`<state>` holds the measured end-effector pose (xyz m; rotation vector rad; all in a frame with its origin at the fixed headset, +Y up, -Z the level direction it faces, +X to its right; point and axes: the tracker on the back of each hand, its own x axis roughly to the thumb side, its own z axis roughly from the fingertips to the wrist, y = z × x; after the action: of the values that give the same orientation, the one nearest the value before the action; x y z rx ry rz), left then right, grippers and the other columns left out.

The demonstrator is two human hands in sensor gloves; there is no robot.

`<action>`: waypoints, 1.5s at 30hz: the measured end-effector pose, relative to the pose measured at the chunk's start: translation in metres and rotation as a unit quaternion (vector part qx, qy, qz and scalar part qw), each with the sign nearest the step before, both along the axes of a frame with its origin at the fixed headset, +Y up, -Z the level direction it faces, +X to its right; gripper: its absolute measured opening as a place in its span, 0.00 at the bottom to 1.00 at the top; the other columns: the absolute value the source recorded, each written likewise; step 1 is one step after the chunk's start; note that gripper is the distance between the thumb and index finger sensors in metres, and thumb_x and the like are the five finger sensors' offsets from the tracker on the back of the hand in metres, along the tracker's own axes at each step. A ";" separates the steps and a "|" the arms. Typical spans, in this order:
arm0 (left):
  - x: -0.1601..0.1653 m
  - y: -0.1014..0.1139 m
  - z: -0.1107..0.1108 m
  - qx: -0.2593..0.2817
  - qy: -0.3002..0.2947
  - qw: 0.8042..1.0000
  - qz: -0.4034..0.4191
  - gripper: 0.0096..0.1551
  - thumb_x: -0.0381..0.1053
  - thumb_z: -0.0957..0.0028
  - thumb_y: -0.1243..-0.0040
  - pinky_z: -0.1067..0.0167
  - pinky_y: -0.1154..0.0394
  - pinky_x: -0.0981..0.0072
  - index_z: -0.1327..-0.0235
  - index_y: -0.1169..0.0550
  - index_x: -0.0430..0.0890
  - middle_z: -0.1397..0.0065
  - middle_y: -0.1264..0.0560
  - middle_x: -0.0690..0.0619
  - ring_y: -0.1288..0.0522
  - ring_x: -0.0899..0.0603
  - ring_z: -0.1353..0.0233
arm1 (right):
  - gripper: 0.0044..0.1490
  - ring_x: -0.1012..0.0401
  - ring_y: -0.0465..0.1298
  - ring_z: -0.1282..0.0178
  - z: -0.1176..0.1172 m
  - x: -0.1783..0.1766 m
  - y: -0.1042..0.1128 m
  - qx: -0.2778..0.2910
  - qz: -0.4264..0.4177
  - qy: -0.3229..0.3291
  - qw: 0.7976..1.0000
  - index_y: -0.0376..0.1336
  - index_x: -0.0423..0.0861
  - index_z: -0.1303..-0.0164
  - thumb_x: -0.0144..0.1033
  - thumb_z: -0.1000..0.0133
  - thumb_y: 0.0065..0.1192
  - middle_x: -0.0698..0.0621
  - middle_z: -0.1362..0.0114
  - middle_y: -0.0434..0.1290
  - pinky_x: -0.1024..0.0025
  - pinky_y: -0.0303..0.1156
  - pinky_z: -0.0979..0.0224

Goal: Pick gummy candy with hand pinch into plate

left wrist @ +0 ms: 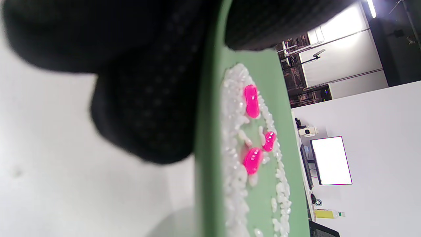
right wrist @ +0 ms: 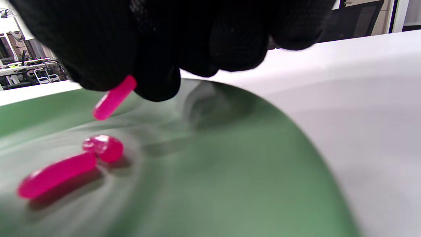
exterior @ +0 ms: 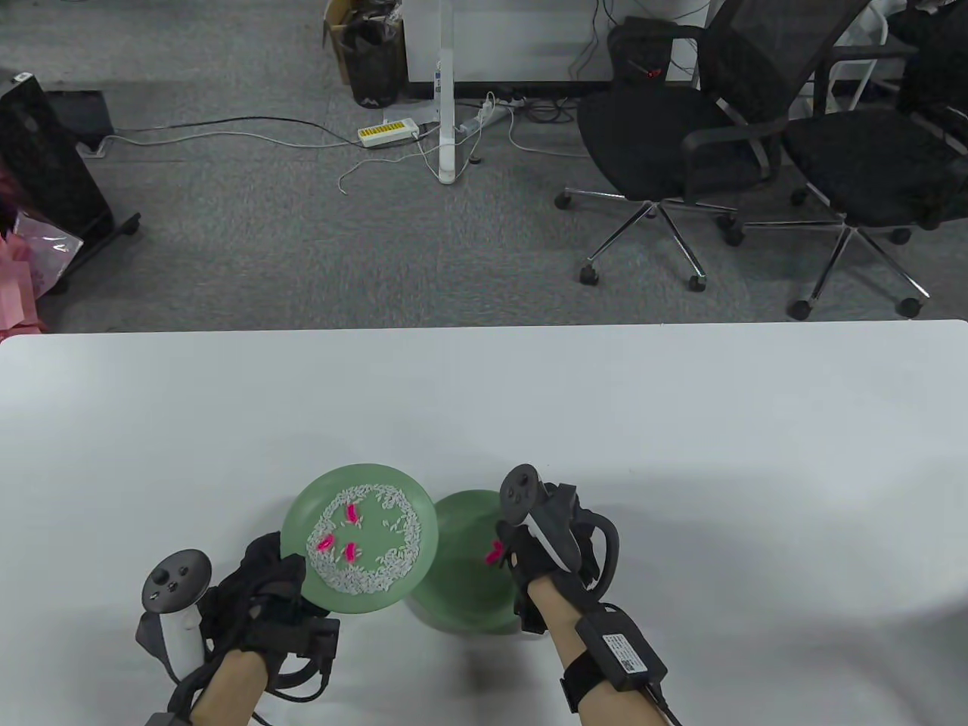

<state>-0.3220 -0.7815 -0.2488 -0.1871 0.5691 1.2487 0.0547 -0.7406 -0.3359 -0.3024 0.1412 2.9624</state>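
The left hand (exterior: pixel 265 597) grips the edge of a green plate (exterior: pixel 412 522) lifted off the white table (exterior: pixel 681 423), with rice and three pink gummies (exterior: pixel 352 513) on it. The right hand (exterior: pixel 541 544) pinches one gummy (right wrist: pixel 113 97) just above the second plate (exterior: pixel 461 597), where two more gummies (right wrist: pixel 56 177) already lie.

Beyond the far edge of the white table (exterior: pixel 484 393) lies grey carpet (exterior: pixel 302 249). Two black office chairs (exterior: pixel 681 128) stand far right, a white power strip (exterior: pixel 387 133) with trailing cables mid-floor, a black cabinet (exterior: pixel 45 166) left.
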 end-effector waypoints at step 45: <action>0.004 -0.004 0.001 -0.003 -0.010 1.000 0.016 0.33 0.47 0.55 0.37 0.76 0.12 0.63 0.33 0.28 0.46 0.43 0.16 0.49 0.08 0.42 0.74 | 0.31 0.54 0.72 0.38 0.036 -0.150 0.047 0.002 -0.103 0.196 0.975 0.74 0.57 0.44 0.46 0.59 0.76 0.57 0.34 0.73 0.49 0.67 0.29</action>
<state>-0.3175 -0.7857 -0.2481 -0.2138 0.5543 1.2740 -0.0955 -0.6932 -0.2998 0.2848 0.2002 2.7761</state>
